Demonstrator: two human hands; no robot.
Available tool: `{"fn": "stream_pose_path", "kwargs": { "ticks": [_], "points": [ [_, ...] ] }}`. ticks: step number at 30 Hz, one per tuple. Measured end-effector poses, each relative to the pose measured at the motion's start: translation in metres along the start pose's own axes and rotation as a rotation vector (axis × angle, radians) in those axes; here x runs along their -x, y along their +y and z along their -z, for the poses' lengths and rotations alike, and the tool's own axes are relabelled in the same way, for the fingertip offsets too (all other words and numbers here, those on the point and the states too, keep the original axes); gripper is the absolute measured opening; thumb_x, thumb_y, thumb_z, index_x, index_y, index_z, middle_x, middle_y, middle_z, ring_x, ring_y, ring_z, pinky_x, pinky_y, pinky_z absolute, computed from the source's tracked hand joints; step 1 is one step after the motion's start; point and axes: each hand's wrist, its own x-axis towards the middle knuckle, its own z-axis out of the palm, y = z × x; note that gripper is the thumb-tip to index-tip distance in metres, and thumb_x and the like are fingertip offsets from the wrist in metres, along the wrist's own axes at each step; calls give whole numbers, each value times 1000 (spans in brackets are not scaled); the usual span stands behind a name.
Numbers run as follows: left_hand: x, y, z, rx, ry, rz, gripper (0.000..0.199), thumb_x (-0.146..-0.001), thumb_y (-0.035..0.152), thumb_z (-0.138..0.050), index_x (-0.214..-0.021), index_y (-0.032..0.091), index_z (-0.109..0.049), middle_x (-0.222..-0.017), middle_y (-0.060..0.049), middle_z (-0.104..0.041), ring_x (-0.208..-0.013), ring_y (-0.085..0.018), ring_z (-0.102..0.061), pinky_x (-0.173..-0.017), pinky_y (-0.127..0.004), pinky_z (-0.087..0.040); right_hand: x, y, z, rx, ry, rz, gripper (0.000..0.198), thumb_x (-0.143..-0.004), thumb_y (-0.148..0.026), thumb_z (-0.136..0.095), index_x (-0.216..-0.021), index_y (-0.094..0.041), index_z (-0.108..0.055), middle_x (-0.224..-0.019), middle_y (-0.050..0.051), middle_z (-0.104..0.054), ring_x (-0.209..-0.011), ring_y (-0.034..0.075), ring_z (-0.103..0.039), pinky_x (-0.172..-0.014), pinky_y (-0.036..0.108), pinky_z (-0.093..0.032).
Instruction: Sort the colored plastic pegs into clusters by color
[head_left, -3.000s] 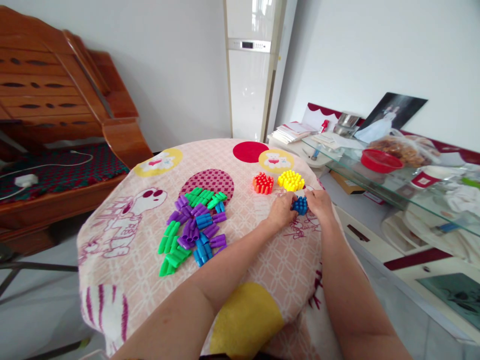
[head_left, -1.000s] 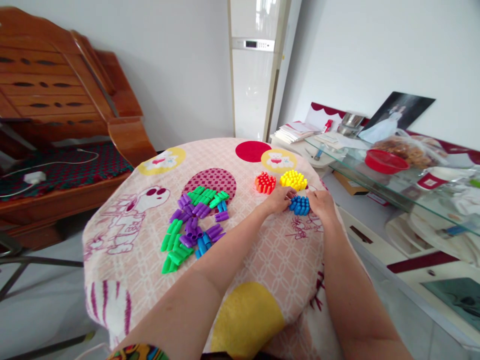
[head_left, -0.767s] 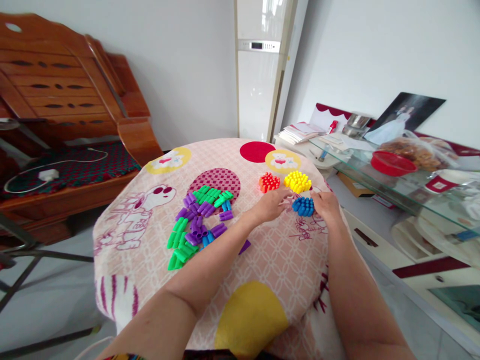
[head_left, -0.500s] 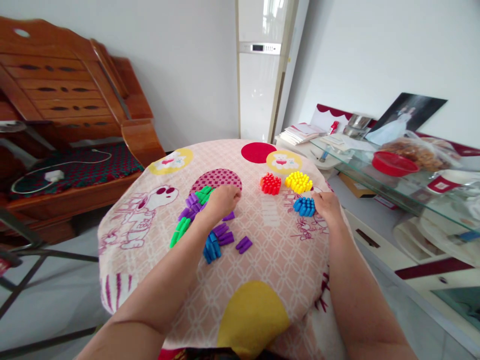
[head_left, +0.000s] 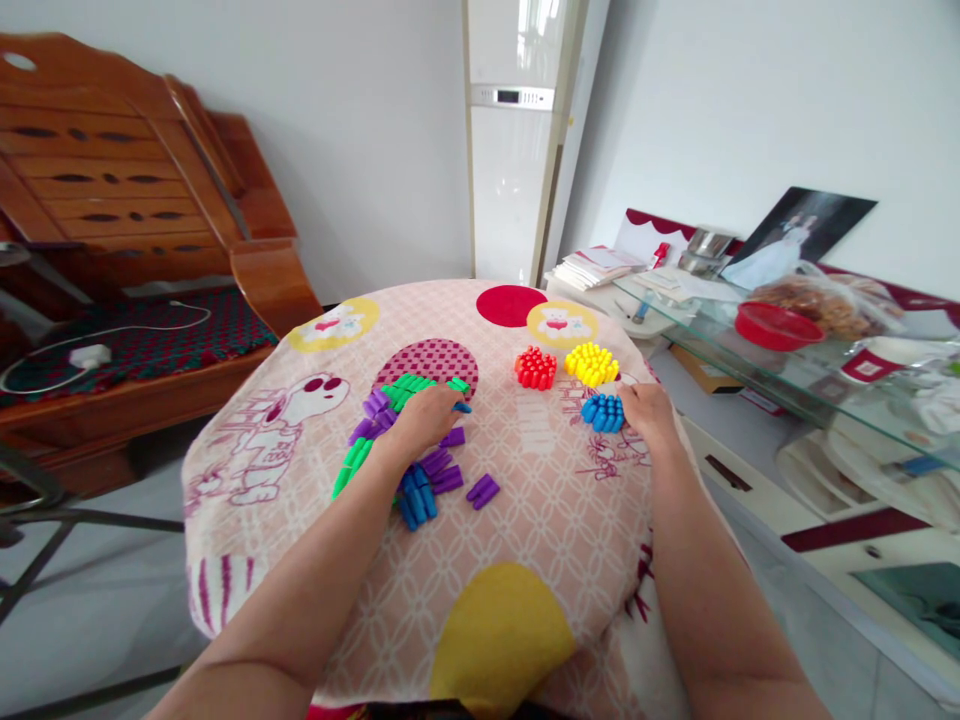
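My left hand (head_left: 430,415) is closed, with the end of a small blue plastic peg (head_left: 463,407) poking out at its fingertips. Around it lie green pegs (head_left: 409,388), purple pegs (head_left: 438,462) and blue pegs (head_left: 417,497), partly covered by the hand and wrist. A short purple set (head_left: 482,490) rests apart, to the right. On the table's right side, my right hand (head_left: 648,411) has its fingers drawn together against a cluster of upright blue pegs (head_left: 603,413); what they pinch is hidden. Behind stand a red cluster (head_left: 535,368) and a yellow cluster (head_left: 592,364).
A patterned pink cloth (head_left: 540,540) covers the round table. On the right, a glass shelf (head_left: 697,330) bears a red bowl (head_left: 778,326) and papers. A wooden bench (head_left: 112,190) stands at the left, a tall white cabinet (head_left: 510,180) behind the table.
My left hand has drawn back slightly toward me, uncovering green pegs beyond it and showing the blue peg at its fingertips. The right hand stays by the blue cluster. The view has shifted slightly.
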Motion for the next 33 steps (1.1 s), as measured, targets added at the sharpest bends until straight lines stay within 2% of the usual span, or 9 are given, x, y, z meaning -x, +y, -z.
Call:
{"fn": "stream_pose_path", "kwargs": {
  "ticks": [3,7,11,16,23,28,33],
  "points": [
    [-4,16,8,60,106,16,23,-90,24,-55,-96,16,-75,-100,-13,-74,-98,-26,-68,-88,-33,-50,-2,0,-1,13,-7,-1,52,-101,-37,-35,-104,-9,-79,-90,18,-77,-91,26,-72,-74,28,-47],
    [-17,55,11,346,173,-33,19,-84,21,-61,-98,18,-75,-86,-5,-74,-81,-18,-67,-76,-27,-49,-4,2,-3,31,-3,11,53,-101,-39,-35,-102,-10,-79,-92,18,-77,-91,25,-72,-75,27,-47],
    [-36,98,-5,567,121,-120,17,-80,15,-63,-93,16,-74,-82,-3,-74,-74,-15,-65,-70,-24,-48,-3,2,-2,18,-11,10,53,-101,-39,-34,-105,-10,-79,-87,17,-77,-90,25,-72,-75,27,-47],
    [-58,133,-33,611,105,-156,17,-78,12,-62,-88,17,-76,-87,-3,-75,-79,-16,-66,-75,-26,-50,-1,-1,0,0,-12,-17,52,-100,-38,-35,-106,-11,-79,-81,16,-76,-88,25,-73,-75,27,-48],
    [-72,153,-55,698,117,-124,17,-75,8,-64,-89,16,-69,-84,-3,-71,-77,-16,-64,-77,-30,-52,-2,-2,1,27,-20,-8,53,-101,-38,-34,-109,-9,-78,-86,18,-77,-89,25,-73,-76,27,-48],
    [-77,159,-60,705,152,-148,17,-73,4,-63,-84,17,-59,-82,-2,-65,-76,-16,-61,-76,-30,-51,-2,-2,1,44,-17,3,54,-102,-38,-34,-111,-8,-78,-95,19,-77,-90,25,-72,-76,27,-47],
    [-79,161,-61,724,147,-160,19,-73,4,-62,-86,16,-58,-84,-3,-65,-79,-17,-62,-76,-31,-52,-2,-1,0,21,-25,-13,54,-101,-39,-34,-111,-9,-78,-93,18,-77,-88,24,-72,-73,27,-46]
  ]
}}
